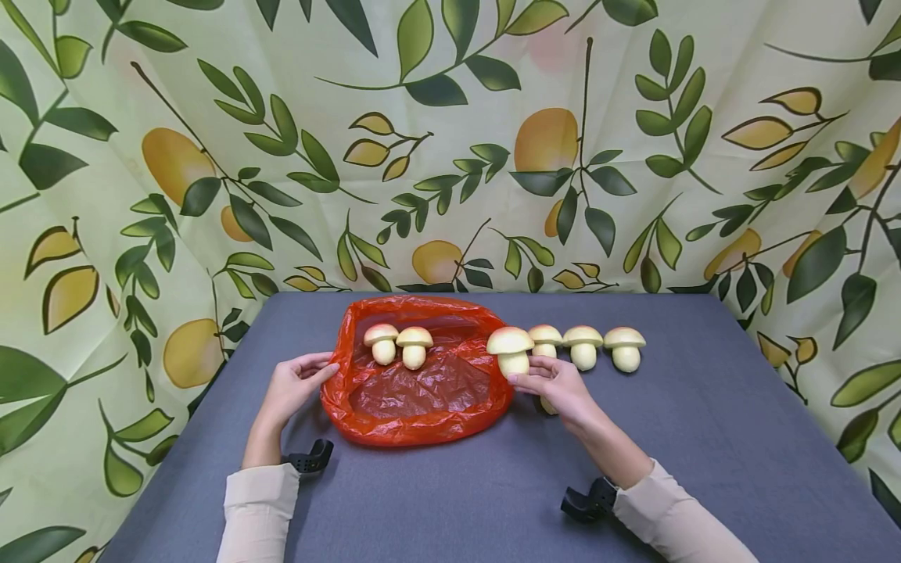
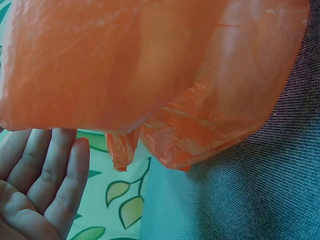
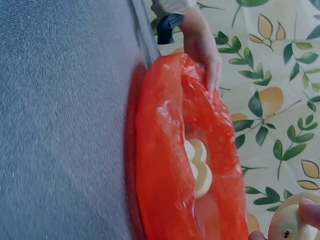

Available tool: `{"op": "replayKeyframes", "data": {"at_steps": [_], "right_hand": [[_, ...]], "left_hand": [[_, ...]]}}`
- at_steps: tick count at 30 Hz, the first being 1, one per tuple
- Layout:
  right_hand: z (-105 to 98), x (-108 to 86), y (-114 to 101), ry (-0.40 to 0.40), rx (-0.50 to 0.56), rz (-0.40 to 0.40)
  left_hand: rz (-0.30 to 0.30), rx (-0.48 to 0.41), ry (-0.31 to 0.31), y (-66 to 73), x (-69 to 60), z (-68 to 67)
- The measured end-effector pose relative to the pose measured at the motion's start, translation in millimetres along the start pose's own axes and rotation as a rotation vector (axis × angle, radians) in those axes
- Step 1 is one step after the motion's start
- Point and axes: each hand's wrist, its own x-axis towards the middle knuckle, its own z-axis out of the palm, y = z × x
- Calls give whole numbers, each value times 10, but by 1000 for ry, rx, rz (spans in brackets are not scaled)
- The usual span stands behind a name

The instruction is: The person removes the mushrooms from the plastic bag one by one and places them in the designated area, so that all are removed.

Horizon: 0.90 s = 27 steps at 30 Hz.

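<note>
A red plastic bag (image 1: 422, 434) lies with its mouth spread wide and its rim rolled. Two cream mushrooms with pink-tinged caps, one of them this mushroom (image 1: 414, 348), are inside it. My left hand (image 1: 299, 383) pinches the bag's left rim; the left wrist view shows its fingers (image 2: 62, 185) beside the plastic, thumb hidden. At the bag's right rim, my right hand (image 1: 559, 387) holds another mushroom (image 1: 511, 348) by its stem, cap up. The right wrist view catches that mushroom's stem end (image 3: 286, 227), with a small dark mark, between thumb and finger.
Right of the bag stand more mushrooms in a row, the outermost mushroom (image 1: 625, 349) farthest right. Part of another mushroom (image 1: 549, 406) shows below my right hand. Everything rests on a grey-blue table (image 1: 450, 500), backed by a leaf-and-fruit patterned cloth (image 1: 450, 195).
</note>
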Motion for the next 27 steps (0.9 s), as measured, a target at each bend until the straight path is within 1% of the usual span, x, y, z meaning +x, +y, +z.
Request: {"op": "replayKeyframes", "data": {"at_steps": [10,15,20,27], "right_hand": [[-183,-40,-15,7,-4,-15],[-265,-82,10,2,18,-26],[-357,-125,49,9,21,-24],[-489,-170,87,46,-20,17]], "left_hand": [[-11,7,1,4,3,4],[-23,11,-4,10,7,9],[-22,15,-5,16,10,12],[-19,15,-2,3,7,9]]}}
